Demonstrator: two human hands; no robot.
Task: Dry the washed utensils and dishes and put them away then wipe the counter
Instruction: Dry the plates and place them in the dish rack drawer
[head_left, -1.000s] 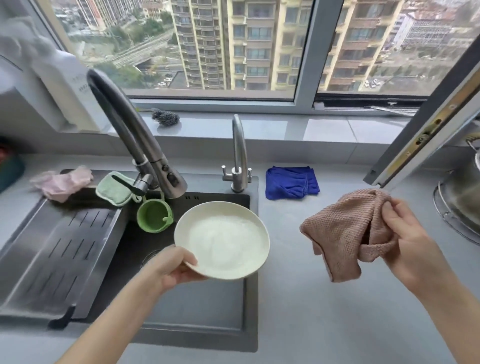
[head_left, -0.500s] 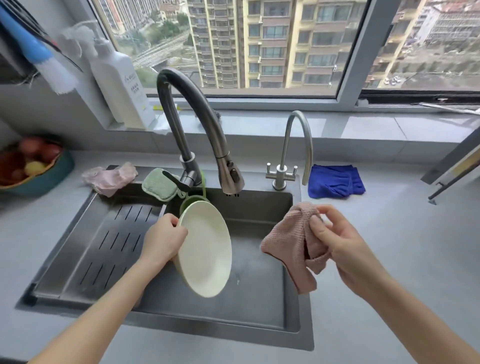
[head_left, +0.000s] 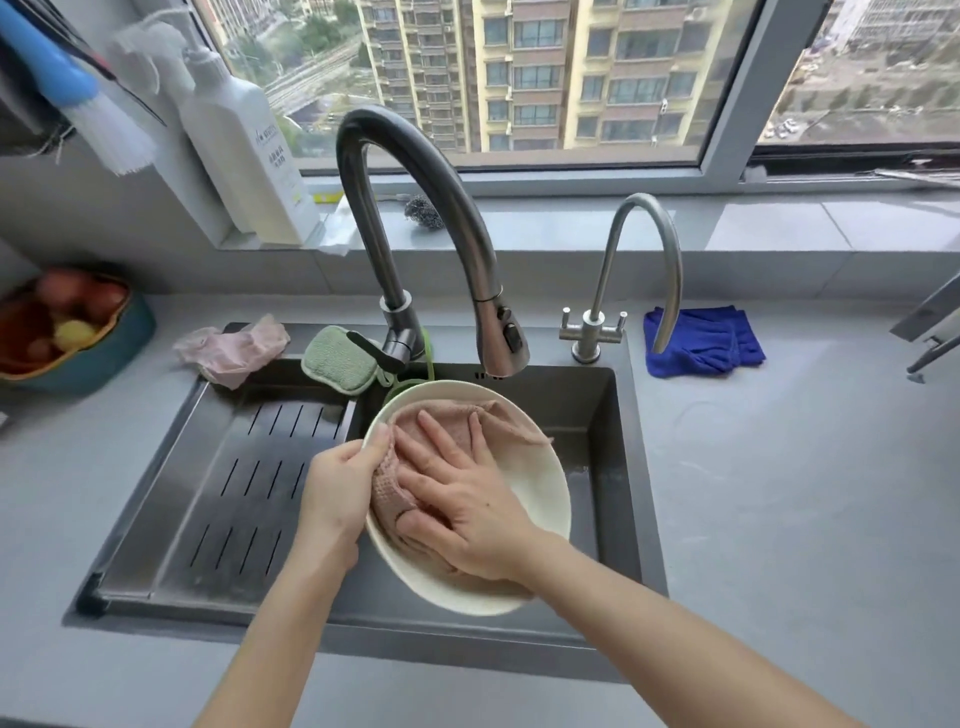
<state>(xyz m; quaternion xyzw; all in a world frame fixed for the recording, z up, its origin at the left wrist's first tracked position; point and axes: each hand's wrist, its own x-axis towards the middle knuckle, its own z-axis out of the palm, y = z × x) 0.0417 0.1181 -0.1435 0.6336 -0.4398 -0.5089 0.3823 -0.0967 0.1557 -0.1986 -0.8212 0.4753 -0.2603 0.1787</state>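
A cream round plate (head_left: 540, 499) is held tilted over the dark sink (head_left: 613, 457). My left hand (head_left: 337, 488) grips its left rim, thumb over the edge. A pink waffle cloth (head_left: 452, 421) lies spread inside the plate. My right hand (head_left: 457, 499) presses flat on the cloth with fingers spread, and the cloth's lower part is hidden under that palm.
A tall grey faucet (head_left: 415, 208) arches just above the plate, with a smaller tap (head_left: 644, 270) to its right. A drain rack (head_left: 239, 467) fills the sink's left half. A green sponge (head_left: 337, 358), pink rag (head_left: 234, 348), blue cloth (head_left: 701, 340), fruit bowl (head_left: 67, 332) and soap bottle (head_left: 244, 150) stand around.
My right hand brought the pink cloth left into the plate and now presses it flat there. The plate turned from edge-on to face up, still in my left hand.
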